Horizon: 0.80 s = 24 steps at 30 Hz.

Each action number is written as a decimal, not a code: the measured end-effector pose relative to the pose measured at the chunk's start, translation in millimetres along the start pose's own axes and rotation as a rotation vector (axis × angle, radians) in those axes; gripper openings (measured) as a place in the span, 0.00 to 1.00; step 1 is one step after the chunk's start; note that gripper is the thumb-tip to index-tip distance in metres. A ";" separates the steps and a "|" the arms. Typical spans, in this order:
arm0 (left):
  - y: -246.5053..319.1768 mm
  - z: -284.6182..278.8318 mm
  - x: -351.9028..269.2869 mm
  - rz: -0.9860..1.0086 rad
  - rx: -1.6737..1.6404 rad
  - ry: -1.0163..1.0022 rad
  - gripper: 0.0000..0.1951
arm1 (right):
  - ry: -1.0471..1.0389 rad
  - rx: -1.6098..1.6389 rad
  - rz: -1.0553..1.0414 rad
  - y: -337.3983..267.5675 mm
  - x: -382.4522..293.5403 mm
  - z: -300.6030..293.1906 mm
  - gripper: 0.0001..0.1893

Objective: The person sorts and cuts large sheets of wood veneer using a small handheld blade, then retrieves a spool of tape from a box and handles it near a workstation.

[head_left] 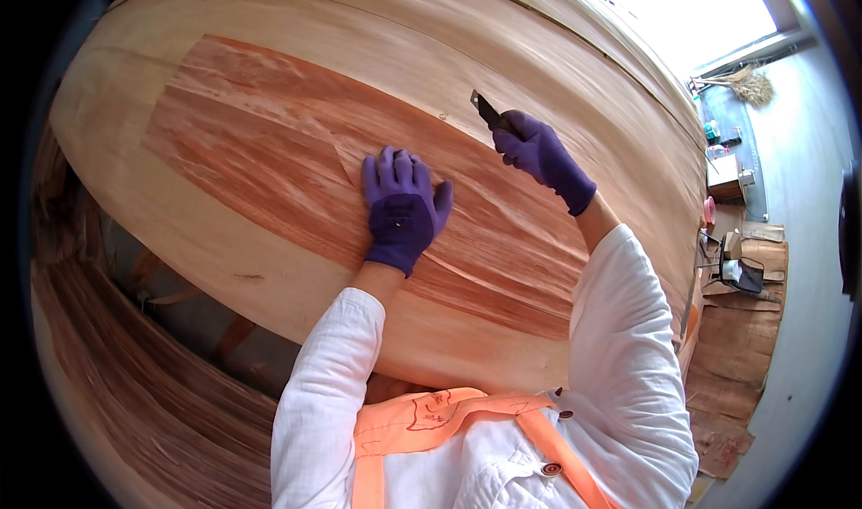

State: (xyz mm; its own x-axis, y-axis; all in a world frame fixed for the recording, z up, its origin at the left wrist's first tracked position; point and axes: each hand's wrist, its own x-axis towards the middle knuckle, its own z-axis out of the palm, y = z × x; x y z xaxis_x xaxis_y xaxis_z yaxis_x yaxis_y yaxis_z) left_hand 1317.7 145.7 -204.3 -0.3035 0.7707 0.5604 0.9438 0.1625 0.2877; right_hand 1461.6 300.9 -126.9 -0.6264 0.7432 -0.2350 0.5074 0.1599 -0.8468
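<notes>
My left hand (403, 206), in a purple coated glove, lies palm down with its fingers forward on reddish wood veneer sheets (269, 139). Nothing shows in its grasp. These sheets overlap on a larger pale veneer sheet (269, 21). My right hand (539, 151), gloved alike, is closed around a dark-handled utility knife (487, 110), whose short blade points up and left. The knife is over the pale wood near the reddish sheets' upper edge; whether it touches is unclear. A small mark shows in the pale surface left of the blade.
Stacked dark brown veneer (148, 374) lies at lower left, beyond a dark gap beside the pale sheet. At right are a straw broom (751, 86), a box (726, 176), a chair (747, 277) with things on it, and brown sheets (731, 347) along the wall. A bright opening is at upper right.
</notes>
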 end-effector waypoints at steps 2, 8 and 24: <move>0.1 0.5 0.3 -0.001 -0.001 0.008 0.24 | 0.040 -0.134 -0.095 -1.2 3.6 9.9 0.09; -0.4 -2.2 1.1 -0.020 -0.026 -0.002 0.23 | 0.002 -0.685 -0.397 -42.2 27.0 61.6 0.11; -1.2 -3.7 3.4 -0.003 -0.104 0.064 0.17 | -0.246 -0.968 -0.643 -73.0 81.9 127.7 0.08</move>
State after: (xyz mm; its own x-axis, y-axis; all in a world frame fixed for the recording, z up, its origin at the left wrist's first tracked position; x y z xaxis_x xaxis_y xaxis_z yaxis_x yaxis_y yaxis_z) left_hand 1315.0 145.9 -199.9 -0.3176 0.7284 0.6070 0.9251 0.0976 0.3669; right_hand 1297.8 267.1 -145.3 -0.9731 0.2185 -0.0735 0.2276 0.9614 -0.1548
